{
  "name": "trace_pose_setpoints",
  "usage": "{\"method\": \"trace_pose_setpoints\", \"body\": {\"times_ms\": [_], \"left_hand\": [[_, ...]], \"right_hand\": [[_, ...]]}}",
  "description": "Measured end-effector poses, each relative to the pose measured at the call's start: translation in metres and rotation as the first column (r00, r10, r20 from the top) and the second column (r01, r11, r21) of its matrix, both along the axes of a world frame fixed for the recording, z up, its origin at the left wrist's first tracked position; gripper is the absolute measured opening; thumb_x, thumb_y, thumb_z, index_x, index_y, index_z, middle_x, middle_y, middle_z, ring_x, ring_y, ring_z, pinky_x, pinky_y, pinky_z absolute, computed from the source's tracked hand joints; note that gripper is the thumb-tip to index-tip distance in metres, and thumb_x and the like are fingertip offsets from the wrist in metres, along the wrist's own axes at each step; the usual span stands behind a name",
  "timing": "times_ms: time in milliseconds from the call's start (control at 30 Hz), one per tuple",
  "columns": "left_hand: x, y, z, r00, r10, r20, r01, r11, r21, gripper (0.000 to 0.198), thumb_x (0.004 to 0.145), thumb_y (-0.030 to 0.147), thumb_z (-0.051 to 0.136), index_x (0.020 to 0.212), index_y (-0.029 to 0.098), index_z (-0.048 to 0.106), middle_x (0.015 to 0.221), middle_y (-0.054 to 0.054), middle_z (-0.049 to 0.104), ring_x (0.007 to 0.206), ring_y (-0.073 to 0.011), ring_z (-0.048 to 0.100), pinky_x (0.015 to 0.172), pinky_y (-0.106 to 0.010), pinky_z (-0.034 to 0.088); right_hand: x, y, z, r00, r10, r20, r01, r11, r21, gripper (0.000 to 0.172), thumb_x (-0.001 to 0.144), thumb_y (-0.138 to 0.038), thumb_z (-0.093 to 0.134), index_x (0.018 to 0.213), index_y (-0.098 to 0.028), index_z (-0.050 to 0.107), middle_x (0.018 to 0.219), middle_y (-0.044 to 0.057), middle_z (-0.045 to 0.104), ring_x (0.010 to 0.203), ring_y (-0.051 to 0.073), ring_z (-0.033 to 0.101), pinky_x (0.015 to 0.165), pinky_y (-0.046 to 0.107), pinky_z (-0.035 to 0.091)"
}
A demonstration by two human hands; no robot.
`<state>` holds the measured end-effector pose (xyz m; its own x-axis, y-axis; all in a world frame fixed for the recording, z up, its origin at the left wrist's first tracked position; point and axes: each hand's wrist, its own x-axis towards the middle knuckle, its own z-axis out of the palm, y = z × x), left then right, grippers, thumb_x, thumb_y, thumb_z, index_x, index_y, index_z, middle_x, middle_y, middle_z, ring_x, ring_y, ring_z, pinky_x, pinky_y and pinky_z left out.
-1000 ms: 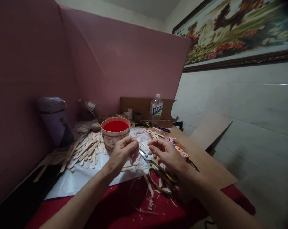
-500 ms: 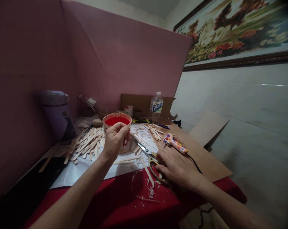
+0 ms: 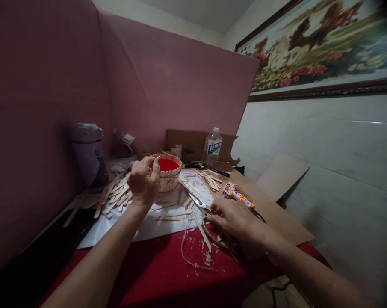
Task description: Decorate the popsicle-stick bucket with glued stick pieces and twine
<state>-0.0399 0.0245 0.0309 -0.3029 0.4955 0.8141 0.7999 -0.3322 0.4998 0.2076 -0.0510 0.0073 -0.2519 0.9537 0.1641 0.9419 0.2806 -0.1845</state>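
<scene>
Partly hidden, scissors (image 3: 200, 204) under R hand (image 3: 234, 217), grip unclr; tiny pale bit (image 3: 158, 158) pinched btwn L hand (image 3: 144, 179) fingertips.

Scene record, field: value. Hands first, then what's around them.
left hand: fingertips together on a small pale piece, near the pot's rim
right hand: over the scissors' handles; grip unclear
pot: upright, wooden-stick sides, red inside
loose craft sticks: piled left of pot
floral glue gun: on brown board
labelled bottle: upright, at back
</scene>
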Motion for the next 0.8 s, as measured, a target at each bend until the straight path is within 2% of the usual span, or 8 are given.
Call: {"method": "trace_pose_setpoints", "body": {"times_ms": [133, 300, 400, 500, 600, 700, 800], "left_hand": [[-0.005, 0.002, -0.004, 0.987, 0.026, -0.16, -0.038, 0.997, -0.067, 0.017, 0.087, 0.029, 0.044, 0.086, 0.022, 0.06, 0.071, -0.003, 0.064, 0.062, -0.0173, 0.055, 0.055, -0.026, 0.026], [-0.009, 0.011, -0.011, 0.959, -0.052, -0.277, 0.004, 0.986, -0.169, 0.018, 0.087, 0.028, 0.042, 0.081, 0.022, 0.058, 0.065, -0.003, 0.062, 0.06, -0.0179, 0.056, 0.054, -0.026, 0.024], [-0.01, 0.016, -0.01, 0.966, -0.127, -0.224, 0.093, 0.983, -0.156, 0.018, 0.087, 0.026, 0.042, 0.078, 0.02, 0.057, 0.062, -0.002, 0.059, 0.057, -0.0162, 0.054, 0.055, -0.024, 0.028], [-0.011, 0.015, -0.001, 0.967, -0.205, -0.149, 0.192, 0.977, -0.094, 0.017, 0.085, 0.027, 0.044, 0.077, 0.019, 0.056, 0.064, -0.002, 0.059, 0.057, -0.0142, 0.054, 0.058, -0.023, 0.033], [-0.012, 0.011, 0.014, 0.972, -0.229, -0.06, 0.222, 0.969, -0.109, 0.017, 0.083, 0.03, 0.046, 0.077, 0.02, 0.058, 0.06, 0.001, 0.058, 0.054, -0.0126, 0.052, 0.055, -0.022, 0.033], [-0.014, 0.008, 0.027, 0.967, -0.256, 0.013, 0.255, 0.957, -0.139, 0.018, 0.081, 0.033, 0.049, 0.073, 0.02, 0.059, 0.056, 0.002, 0.056, 0.052, -0.0124, 0.051, 0.053, -0.022, 0.032], [-0.017, 0.007, 0.035, 0.959, -0.28, 0.038, 0.282, 0.945, -0.167, 0.021, 0.079, 0.034, 0.049, 0.068, 0.019, 0.059, 0.053, 0.003, 0.053, 0.051, -0.0118, 0.047, 0.051, -0.023, 0.031]], "right_hand": [[0.009, 0.01, 0.01, 0.995, -0.096, 0.014, 0.095, 0.994, 0.056, 0.023, 0.083, -0.04, 0.053, 0.083, -0.021, 0.065, 0.081, 0.008, 0.067, 0.071, 0.02, 0.057, 0.06, 0.028, 0.034], [0.038, 0.028, 0.024, 0.971, -0.236, 0.03, 0.232, 0.967, 0.109, 0.029, 0.084, -0.041, 0.047, 0.082, -0.023, 0.069, 0.083, 0.008, 0.069, 0.072, 0.021, 0.059, 0.059, 0.029, 0.034], [0.057, 0.035, 0.028, 0.95, -0.313, 0.019, 0.309, 0.945, 0.105, 0.033, 0.085, -0.04, 0.043, 0.083, -0.022, 0.071, 0.084, 0.009, 0.07, 0.073, 0.023, 0.061, 0.057, 0.029, 0.034], [0.071, 0.038, 0.029, 0.941, -0.337, 0.004, 0.336, 0.938, 0.083, 0.034, 0.085, -0.039, 0.043, 0.086, -0.02, 0.071, 0.087, 0.01, 0.07, 0.077, 0.024, 0.062, 0.059, 0.03, 0.036], [0.082, 0.042, 0.026, 0.957, -0.29, -0.017, 0.29, 0.956, 0.033, 0.03, 0.079, -0.041, 0.054, 0.091, -0.02, 0.07, 0.094, 0.01, 0.069, 0.084, 0.024, 0.062, 0.065, 0.028, 0.04], [0.089, 0.048, 0.016, 0.967, -0.246, -0.061, 0.246, 0.969, -0.02, 0.043, 0.066, -0.043, 0.067, 0.1, -0.018, 0.067, 0.097, 0.011, 0.068, 0.088, 0.026, 0.061, 0.069, 0.029, 0.041], [0.092, 0.056, 0.003, 0.963, -0.219, -0.158, 0.209, 0.975, -0.078, 0.048, 0.061, -0.035, 0.071, 0.105, -0.018, 0.063, 0.093, 0.008, 0.068, 0.082, 0.024, 0.061, 0.067, 0.029, 0.042]]}}
